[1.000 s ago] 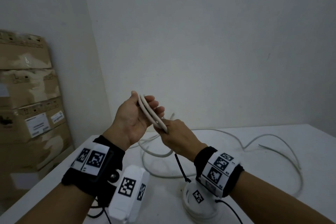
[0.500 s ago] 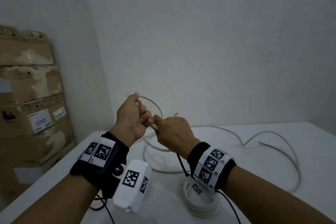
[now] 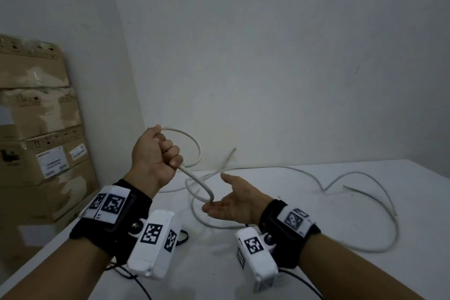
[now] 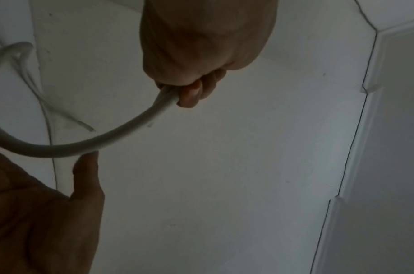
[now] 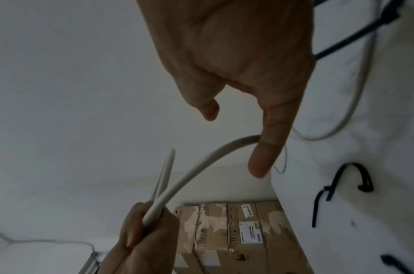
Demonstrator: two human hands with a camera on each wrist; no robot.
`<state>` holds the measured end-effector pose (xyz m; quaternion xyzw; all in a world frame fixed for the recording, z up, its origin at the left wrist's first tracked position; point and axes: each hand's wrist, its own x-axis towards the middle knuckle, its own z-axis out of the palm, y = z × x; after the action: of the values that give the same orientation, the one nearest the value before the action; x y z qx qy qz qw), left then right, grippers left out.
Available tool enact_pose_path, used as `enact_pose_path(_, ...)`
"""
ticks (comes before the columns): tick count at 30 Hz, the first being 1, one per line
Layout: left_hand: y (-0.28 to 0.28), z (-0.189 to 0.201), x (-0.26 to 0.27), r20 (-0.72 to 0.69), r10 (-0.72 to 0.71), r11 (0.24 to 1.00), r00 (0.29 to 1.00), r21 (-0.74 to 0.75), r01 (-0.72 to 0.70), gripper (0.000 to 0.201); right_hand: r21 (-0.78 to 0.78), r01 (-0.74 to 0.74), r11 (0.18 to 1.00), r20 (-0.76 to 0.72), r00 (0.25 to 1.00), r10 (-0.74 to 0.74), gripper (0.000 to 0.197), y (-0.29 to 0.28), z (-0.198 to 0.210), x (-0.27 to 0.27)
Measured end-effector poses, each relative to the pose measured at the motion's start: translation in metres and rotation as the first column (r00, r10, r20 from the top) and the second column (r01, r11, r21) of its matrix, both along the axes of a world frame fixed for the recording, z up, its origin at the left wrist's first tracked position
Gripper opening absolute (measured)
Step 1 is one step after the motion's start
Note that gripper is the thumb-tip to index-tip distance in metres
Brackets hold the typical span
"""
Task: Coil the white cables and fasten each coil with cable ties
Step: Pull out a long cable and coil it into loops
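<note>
My left hand [image 3: 155, 151] is raised above the white table [image 3: 316, 263] in a fist that grips a white cable [image 3: 194, 143], with one loop curling out above the fist. From the fist the cable [image 4: 121, 133] [image 5: 201, 163] runs down to my right hand [image 3: 231, 202]. That hand lies palm up with straight fingers [image 5: 264, 148], and the cable rests across them. The remaining length of the cable [image 3: 365, 204] trails in loose curves over the table to the right. Black cable ties [image 5: 337, 185] lie on the table near the right wrist.
Stacked cardboard boxes [image 3: 41, 148] stand against the wall left of the table. The table sits in a corner of white walls. Another white cable strand [image 3: 229, 158] rises near the back wall. Thin black wires [image 3: 136, 277] lie at the near edge.
My right hand has let go of the cable, dropped lower and opened palm up. The left hand has closed into a fist on the cable. The hands have drawn apart.
</note>
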<state>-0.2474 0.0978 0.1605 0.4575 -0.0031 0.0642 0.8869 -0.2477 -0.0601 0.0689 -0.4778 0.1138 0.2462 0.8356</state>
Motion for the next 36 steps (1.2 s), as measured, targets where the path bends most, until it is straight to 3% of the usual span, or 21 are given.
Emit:
enact_pose_path(5,0.018,0.002,-0.012,0.001,-0.041,0.999,0.999,-0.023,0.041,0.059,0.217,0.051,0.975,-0.064,0.997,-0.038,0.007,0.025,-0.005,0.018)
enact_pose_path(10,0.039,0.010,-0.026,-0.036,-0.084,0.996,0.996,0.016,0.085,0.051,0.225,0.076,0.971,0.044,0.995,-0.088,0.026,0.043,0.011,0.025)
enact_pose_path(17,0.057,0.005,-0.044,-0.138,-0.216,0.957,0.967,0.166,0.238,0.057,0.147,0.261,0.954,0.274,0.916,-0.293,0.019,0.023,0.058,0.013)
enact_pose_path(20,0.052,-0.003,-0.046,-0.162,-0.271,0.936,0.949,0.184,0.299,0.055,0.008,0.329,0.944,0.417,0.858,-0.302,0.024,0.014,0.079,0.003)
enact_pose_path(23,0.038,-0.008,-0.047,-0.185,-0.383,0.888,0.905,0.197,0.416,0.055,-0.220,0.394,0.893,0.552,0.805,-0.219,0.022,0.012,0.096,-0.008)
enact_pose_path(29,0.009,-0.017,-0.050,-0.189,-0.547,0.800,0.815,0.167,0.576,0.051,-0.529,0.509,0.679,0.659,0.751,-0.049,0.022,-0.011,0.096,-0.007)
enact_pose_path(30,0.004,-0.019,-0.050,-0.208,-0.572,0.779,0.794,0.166,0.604,0.050,-0.619,0.504,0.603,0.648,0.761,0.030,0.020,-0.015,0.090,-0.006)
enact_pose_path(32,-0.010,-0.024,-0.051,-0.263,-0.610,0.732,0.748,0.176,0.659,0.048,-0.790,0.487,0.371,0.586,0.777,0.228,0.016,-0.022,0.076,-0.005)
enact_pose_path(34,-0.024,-0.034,-0.051,-0.312,-0.621,0.699,0.719,0.193,0.688,0.049,-0.854,0.492,0.169,0.518,0.775,0.361,0.013,-0.027,0.063,-0.002)
enact_pose_path(36,-0.034,-0.044,-0.049,-0.354,-0.618,0.684,0.702,0.197,0.702,0.053,-0.874,0.474,0.111,0.476,0.785,0.397,0.014,-0.034,0.055,-0.001)
